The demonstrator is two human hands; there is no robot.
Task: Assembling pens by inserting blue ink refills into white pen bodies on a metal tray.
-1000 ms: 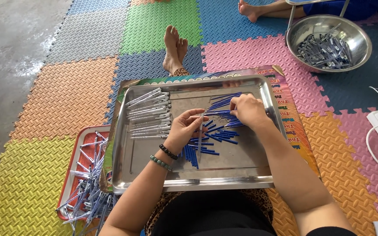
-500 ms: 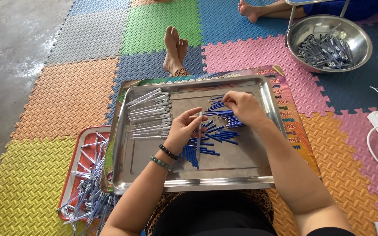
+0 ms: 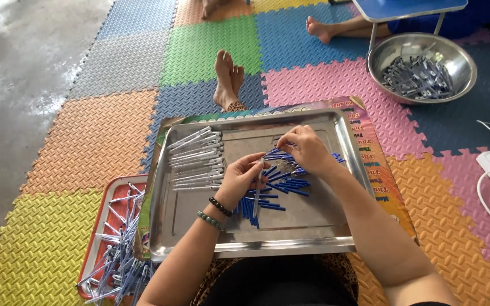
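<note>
Blue pen refills lie mid-frame on our steel tray, long axes mostly left-right, under our right hand, its grip pinching one; our left hand clamps an upright clear pen barrel.

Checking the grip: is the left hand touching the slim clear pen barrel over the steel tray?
Touching. The head view shows the left hand with fingers closed around the slim clear pen barrel, no gap, above the steel tray.
</note>
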